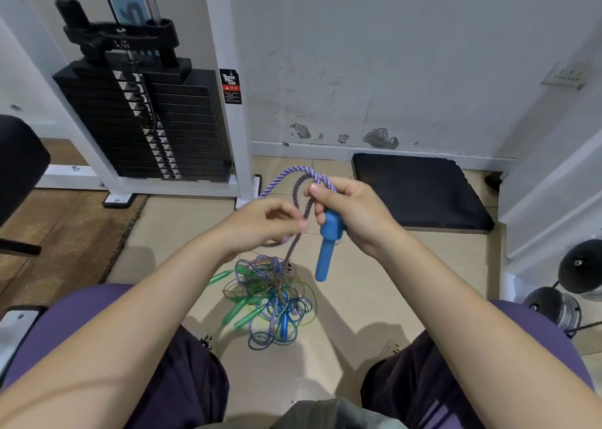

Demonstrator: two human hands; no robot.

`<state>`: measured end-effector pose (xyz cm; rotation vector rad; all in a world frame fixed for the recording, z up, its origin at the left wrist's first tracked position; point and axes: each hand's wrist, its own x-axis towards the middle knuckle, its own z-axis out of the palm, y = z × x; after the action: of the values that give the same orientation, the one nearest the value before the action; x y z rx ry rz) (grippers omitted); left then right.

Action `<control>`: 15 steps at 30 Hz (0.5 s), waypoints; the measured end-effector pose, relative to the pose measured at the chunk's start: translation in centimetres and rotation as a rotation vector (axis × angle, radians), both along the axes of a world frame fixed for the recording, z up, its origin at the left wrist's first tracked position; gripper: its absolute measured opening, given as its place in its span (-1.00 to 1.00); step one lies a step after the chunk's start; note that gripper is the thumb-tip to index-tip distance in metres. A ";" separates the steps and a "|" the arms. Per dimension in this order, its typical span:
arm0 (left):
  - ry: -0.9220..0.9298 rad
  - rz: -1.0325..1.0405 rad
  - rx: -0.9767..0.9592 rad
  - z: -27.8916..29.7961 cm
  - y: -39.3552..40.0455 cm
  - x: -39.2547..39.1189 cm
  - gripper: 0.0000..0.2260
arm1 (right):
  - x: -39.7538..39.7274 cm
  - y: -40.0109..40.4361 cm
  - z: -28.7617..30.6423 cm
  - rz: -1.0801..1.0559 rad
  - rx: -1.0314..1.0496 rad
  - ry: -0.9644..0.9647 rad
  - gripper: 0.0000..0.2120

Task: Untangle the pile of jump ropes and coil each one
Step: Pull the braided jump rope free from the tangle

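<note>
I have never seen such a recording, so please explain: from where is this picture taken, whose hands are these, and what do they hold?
The camera sits on a person's head and looks down, so both hands are that person's own. The right hand grips a blue handle and a loop of the purple rope. The left hand pinches the same rope lower down. On the floor between the knees lies the pile of tangled ropes, green and blue. Behind stands a weight stack.
</note>
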<state>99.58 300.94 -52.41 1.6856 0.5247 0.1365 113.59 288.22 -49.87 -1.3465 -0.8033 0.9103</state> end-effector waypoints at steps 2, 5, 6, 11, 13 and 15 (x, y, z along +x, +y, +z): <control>0.123 -0.177 0.141 -1.0 -0.5 -0.1 -0.78 | 0.5 -0.1 0.5 -0.018 0.042 0.067 -0.86; 0.187 -0.157 0.329 -2.4 -1.7 0.5 -0.87 | 0.9 -0.3 1.1 -0.026 0.065 0.119 -0.84; 0.172 -0.053 0.375 -2.5 -1.7 0.8 -0.89 | 1.0 -0.4 1.2 -0.026 0.065 0.127 -0.84; -0.003 0.099 0.389 -1.8 -0.6 1.4 -0.78 | 0.9 -0.7 1.4 0.001 0.069 0.203 -0.82; 0.072 -0.053 0.411 -2.1 -1.2 1.5 -0.91 | 1.1 -0.7 1.4 0.003 0.080 0.217 -0.81; 0.093 -0.033 0.401 -2.3 -1.5 1.8 -0.92 | 1.4 -0.7 1.1 -0.018 0.088 0.213 -0.82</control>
<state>101.34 299.44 -54.73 2.0987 0.5651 0.1468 115.04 287.48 -48.73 -1.1562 -0.6585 0.9749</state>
